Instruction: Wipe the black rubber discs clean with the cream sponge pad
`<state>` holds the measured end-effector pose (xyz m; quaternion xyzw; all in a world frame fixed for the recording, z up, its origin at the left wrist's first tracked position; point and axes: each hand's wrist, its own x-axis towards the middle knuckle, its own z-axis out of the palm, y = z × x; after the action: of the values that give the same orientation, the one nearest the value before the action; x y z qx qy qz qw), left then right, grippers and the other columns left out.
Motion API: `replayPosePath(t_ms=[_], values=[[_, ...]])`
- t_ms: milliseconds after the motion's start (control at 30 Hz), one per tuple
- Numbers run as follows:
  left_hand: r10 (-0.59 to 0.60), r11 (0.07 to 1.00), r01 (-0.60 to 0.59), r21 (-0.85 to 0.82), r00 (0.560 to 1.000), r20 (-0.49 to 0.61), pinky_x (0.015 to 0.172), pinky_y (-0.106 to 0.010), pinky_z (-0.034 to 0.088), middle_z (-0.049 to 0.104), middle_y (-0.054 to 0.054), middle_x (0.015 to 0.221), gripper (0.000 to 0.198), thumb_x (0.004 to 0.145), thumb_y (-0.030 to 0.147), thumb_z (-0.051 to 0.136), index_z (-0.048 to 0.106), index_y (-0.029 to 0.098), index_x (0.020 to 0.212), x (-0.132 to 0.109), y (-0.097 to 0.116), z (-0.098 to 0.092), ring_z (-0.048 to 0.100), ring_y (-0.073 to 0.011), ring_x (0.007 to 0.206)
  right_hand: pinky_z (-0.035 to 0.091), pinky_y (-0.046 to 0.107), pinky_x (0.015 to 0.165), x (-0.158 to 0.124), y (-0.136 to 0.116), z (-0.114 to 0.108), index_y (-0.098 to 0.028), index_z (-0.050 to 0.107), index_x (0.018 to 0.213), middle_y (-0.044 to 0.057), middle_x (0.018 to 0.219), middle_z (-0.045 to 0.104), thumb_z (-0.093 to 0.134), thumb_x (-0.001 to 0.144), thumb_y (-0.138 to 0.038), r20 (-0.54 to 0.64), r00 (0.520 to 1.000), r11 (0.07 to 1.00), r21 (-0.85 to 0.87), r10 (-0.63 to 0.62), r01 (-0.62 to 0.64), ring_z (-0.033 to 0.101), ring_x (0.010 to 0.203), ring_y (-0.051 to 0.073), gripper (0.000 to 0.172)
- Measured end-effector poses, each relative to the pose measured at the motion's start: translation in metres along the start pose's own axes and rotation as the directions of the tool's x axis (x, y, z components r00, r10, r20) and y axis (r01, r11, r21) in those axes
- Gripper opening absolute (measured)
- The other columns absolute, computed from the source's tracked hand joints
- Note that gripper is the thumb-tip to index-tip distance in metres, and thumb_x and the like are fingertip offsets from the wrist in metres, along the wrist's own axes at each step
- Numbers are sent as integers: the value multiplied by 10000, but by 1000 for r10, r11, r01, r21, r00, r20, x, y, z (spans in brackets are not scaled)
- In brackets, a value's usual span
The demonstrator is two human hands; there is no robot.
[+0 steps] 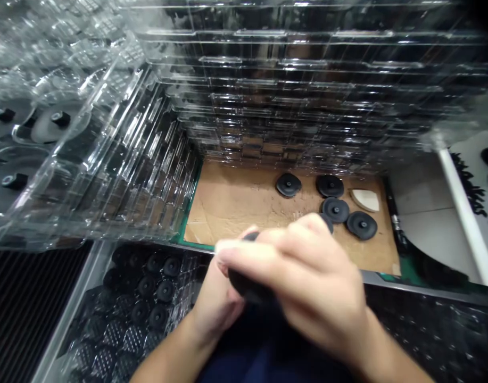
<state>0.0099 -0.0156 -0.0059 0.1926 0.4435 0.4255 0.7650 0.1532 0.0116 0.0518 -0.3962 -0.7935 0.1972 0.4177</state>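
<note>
Both of my hands meet low in the middle of the view, closed around one black round disc-shaped part (247,286). My right hand (307,282) lies on top with fingers wrapped over the part. My left hand (215,303) is underneath and partly hidden, gripping the same part from below. Both hands are blurred by motion. Several loose black discs (335,208) lie on the brown cardboard sheet (228,202) just beyond my hands. A small white wedge-shaped piece (365,199) lies next to them.
Tall stacks of clear plastic blister trays (307,90) wall in the cardboard at the back and left (120,159). A clear tray (148,298) holding several black discs sits lower left. A white bar (461,207) runs at the right.
</note>
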Motion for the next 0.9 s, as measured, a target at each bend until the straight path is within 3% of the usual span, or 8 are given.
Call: replayPosePath(t_ms=[133, 233, 333, 467, 600, 667, 800, 900], values=[[149, 968, -165, -191, 984, -95, 896, -281, 517, 717, -4, 1101, 591, 554, 328, 870, 669, 280, 1108, 4, 4, -1, 653, -221, 1040, 431, 268, 653, -24, 36, 15, -220, 683, 1061, 9, 898, 709, 539, 927, -203, 46, 906, 905, 34, 421, -423, 608, 737, 130, 198], [150, 956, -163, -244, 986, -74, 935, -286, 508, 699, -26, 1167, 541, 597, 364, 844, 668, 270, 1100, 6, 6, -5, 646, -221, 1082, 460, 260, 580, -60, 63, 41, -208, 717, 1008, 26, 800, 703, 539, 912, -278, 87, 823, 823, 44, 562, -567, 598, 632, 141, 215], [118, 962, -127, -241, 992, -50, 960, -313, 501, 675, -47, 1209, 544, 622, 360, 831, 648, 261, 1125, 5, 8, -7, 643, -236, 1095, 501, 279, 606, -83, 75, 57, -196, 745, 897, 39, 776, 728, 567, 878, -287, 123, 815, 818, 39, 566, -574, 640, 653, 169, 201], [98, 972, -108, -206, 993, -58, 984, -332, 485, 637, -82, 1275, 652, 605, 382, 838, 606, 244, 1198, 6, 7, -4, 587, -265, 1180, 469, 254, 516, -61, 55, 37, -183, 707, 1058, 49, 851, 722, 548, 903, -275, 43, 807, 806, 45, 589, -590, 585, 575, 136, 241], [64, 980, -70, -186, 997, -37, 875, -245, 524, 700, -63, 1144, 586, 635, 383, 820, 636, 225, 1169, 7, 2, -1, 643, -211, 1062, 511, 292, 670, -20, 13, 16, -145, 647, 1141, 79, 987, 721, 522, 915, -185, -120, 945, 953, 18, 303, -303, 626, 720, 159, 262], [37, 982, -43, -182, 999, -38, 843, -229, 532, 717, -41, 1093, 490, 667, 349, 804, 664, 237, 1122, 8, 1, -2, 658, -190, 1016, 520, 318, 768, -11, 0, 14, -115, 643, 1108, 97, 1003, 725, 489, 918, -138, -44, 981, 982, 41, 187, -185, 652, 840, 186, 246], [-5, 980, -7, -197, 998, -59, 823, -234, 547, 723, 3, 1067, 475, 609, 211, 841, 688, 277, 1053, 7, 1, -1, 674, -167, 949, 526, 269, 722, -9, -1, 17, -157, 668, 1013, 40, 921, 735, 488, 919, -139, 236, 938, 948, 133, 254, -290, 666, 792, 157, 203], [-45, 980, 41, -195, 999, -15, 809, -230, 544, 733, -15, 939, 392, 652, 270, 816, 704, 231, 1026, 5, 0, 4, 679, -162, 893, 512, 312, 731, -7, 2, 21, -110, 656, 1051, 89, 946, 727, 437, 936, -145, 54, 969, 969, 37, 241, -244, 648, 789, 180, 250]])
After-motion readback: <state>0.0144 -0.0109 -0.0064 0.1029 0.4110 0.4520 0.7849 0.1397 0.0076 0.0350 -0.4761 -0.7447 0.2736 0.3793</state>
